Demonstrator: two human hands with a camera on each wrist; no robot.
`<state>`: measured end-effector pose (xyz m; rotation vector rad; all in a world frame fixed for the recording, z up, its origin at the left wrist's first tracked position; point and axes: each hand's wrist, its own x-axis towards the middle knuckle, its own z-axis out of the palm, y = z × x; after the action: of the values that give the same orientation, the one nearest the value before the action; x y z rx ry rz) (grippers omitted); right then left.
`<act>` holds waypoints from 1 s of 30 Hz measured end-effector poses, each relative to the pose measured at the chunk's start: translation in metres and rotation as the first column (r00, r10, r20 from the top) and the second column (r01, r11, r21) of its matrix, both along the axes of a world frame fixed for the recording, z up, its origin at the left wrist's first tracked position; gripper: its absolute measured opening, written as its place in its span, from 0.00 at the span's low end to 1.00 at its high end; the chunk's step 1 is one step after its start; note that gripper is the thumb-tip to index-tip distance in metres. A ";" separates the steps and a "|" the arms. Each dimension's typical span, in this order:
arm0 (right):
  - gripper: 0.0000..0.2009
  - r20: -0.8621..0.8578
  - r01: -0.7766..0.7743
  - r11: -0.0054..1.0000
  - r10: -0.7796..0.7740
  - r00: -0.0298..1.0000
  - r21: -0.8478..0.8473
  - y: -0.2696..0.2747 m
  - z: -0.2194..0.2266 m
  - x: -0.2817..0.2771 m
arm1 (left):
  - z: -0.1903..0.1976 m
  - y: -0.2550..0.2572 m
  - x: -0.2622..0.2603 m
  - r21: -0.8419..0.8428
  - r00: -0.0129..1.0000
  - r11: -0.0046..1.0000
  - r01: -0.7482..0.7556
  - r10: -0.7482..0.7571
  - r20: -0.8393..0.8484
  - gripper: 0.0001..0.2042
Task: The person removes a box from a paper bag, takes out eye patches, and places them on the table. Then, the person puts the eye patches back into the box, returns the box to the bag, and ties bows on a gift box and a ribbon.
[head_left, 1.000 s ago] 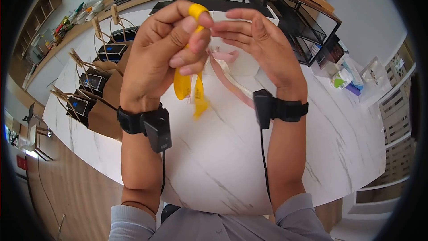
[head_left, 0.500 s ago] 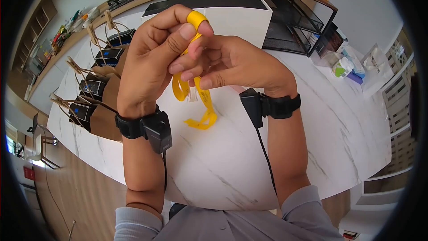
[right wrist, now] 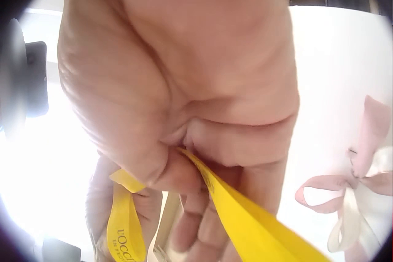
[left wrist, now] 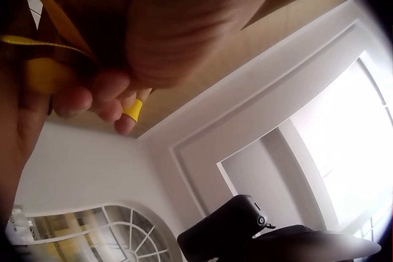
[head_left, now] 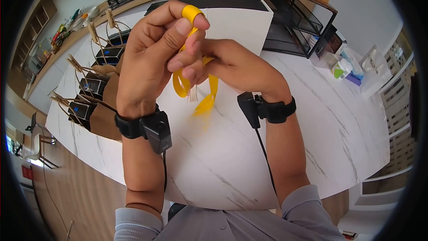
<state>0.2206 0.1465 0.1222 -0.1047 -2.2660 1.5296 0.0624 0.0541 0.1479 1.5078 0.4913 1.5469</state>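
Note:
My left hand (head_left: 154,58) pinches a yellow ribbon (head_left: 192,12) that loops over its index fingertip; a ribbon loop hangs below the fingers. My right hand (head_left: 243,68) is close beside it, thumb and fingers pinching the same ribbon, whose tail hangs down, blurred at its end. In the right wrist view the ribbon (right wrist: 245,225) runs out from between the thumb and fingers of my right hand (right wrist: 184,78), and printed letters show on another part. The left wrist view shows yellow around a fingertip of my left hand (left wrist: 184,28). A cream strip (head_left: 193,94) hangs behind the ribbon.
Brown paper bags (head_left: 104,122) with black boxes and wooden clips line the left side of the marble-patterned table (head_left: 214,165). A white box (head_left: 240,27) and black mesh rack (head_left: 285,40) stand behind. A pink and cream bow (right wrist: 347,197) lies beyond the right hand.
My right hand has come from spread fingers to pinching the ribbon beside the left, then shifted slightly left. The ribbon tail has swung and changed shape; the left hand keeps its grip.

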 end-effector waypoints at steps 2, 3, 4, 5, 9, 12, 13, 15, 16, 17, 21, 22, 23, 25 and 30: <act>0.30 -0.056 0.006 0.994 -0.012 0.998 -0.105 0.000 0.002 0.007 | -0.003 0.004 -0.006 0.038 1.000 0.999 0.004 -0.005 0.016 0.11; 0.31 -0.111 0.006 0.978 -0.030 0.993 -0.209 0.001 0.004 0.011 | -0.003 0.004 -0.007 0.043 1.000 0.999 0.003 -0.004 0.016 0.11; 0.31 -0.110 0.044 0.975 -0.069 0.991 -0.218 -0.003 0.010 0.016 | -0.003 0.004 -0.008 0.026 0.999 1.000 0.004 -0.005 0.042 0.11; 0.31 -0.109 0.038 0.977 -0.062 0.992 -0.209 -0.003 0.009 0.017 | -0.003 0.004 -0.010 0.008 0.998 1.000 0.002 -0.003 0.069 0.11; 0.31 -0.285 -0.163 0.974 0.113 0.952 -0.156 0.021 -0.010 0.023 | -0.003 0.005 -0.012 0.020 0.996 1.000 0.003 -0.005 0.090 0.11; 0.38 -0.261 -0.041 0.899 -0.082 0.962 -0.435 0.020 -0.008 0.020 | -0.003 0.005 -0.012 0.041 0.994 0.998 0.038 -0.042 0.096 0.11; 0.38 -0.264 -0.044 0.901 -0.080 0.961 -0.432 0.022 -0.012 0.022 | -0.002 0.004 -0.012 0.042 0.995 0.998 0.043 -0.046 0.092 0.10; 0.28 -0.131 -0.180 0.943 0.148 0.980 -0.279 0.032 -0.026 0.030 | -0.001 0.003 -0.012 0.044 0.995 0.998 0.048 -0.051 0.086 0.10; 0.24 -0.118 -0.209 0.942 0.183 0.976 -0.263 0.030 -0.022 0.031 | -0.001 0.002 -0.012 0.045 0.997 0.999 0.019 -0.022 0.079 0.10; 0.24 -0.118 -0.208 0.941 0.182 0.976 -0.266 0.034 -0.023 0.033 | -0.001 0.001 -0.012 0.045 0.997 0.999 -0.009 0.006 0.072 0.10; 0.20 -0.331 -0.295 0.929 0.212 0.919 -0.225 0.032 -0.032 0.019 | -0.007 0.008 -0.016 0.044 0.998 0.999 0.017 -0.020 0.061 0.10; 0.20 -0.577 -0.357 0.912 0.184 0.796 -0.202 0.027 -0.034 0.012 | -0.006 0.009 -0.013 0.012 0.997 0.999 0.041 -0.041 0.064 0.10; 0.20 -0.577 -0.356 0.913 0.186 0.795 -0.197 0.028 -0.031 0.011 | -0.006 0.010 -0.011 -0.019 0.996 0.998 0.064 -0.062 0.068 0.10; 0.20 -0.708 -0.493 0.823 0.170 0.685 -0.280 0.030 -0.023 0.009 | -0.010 0.013 -0.012 -0.012 0.997 0.999 0.041 -0.040 0.070 0.09; 0.17 -0.731 -0.504 0.801 0.126 0.670 -0.323 0.013 -0.010 0.004 | -0.008 0.013 -0.003 -0.004 0.978 0.990 0.140 -0.137 0.158 0.10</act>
<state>0.2249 0.1594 0.1124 0.6697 -1.2929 1.9039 0.0596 0.0668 0.1404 1.3662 0.3000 1.5342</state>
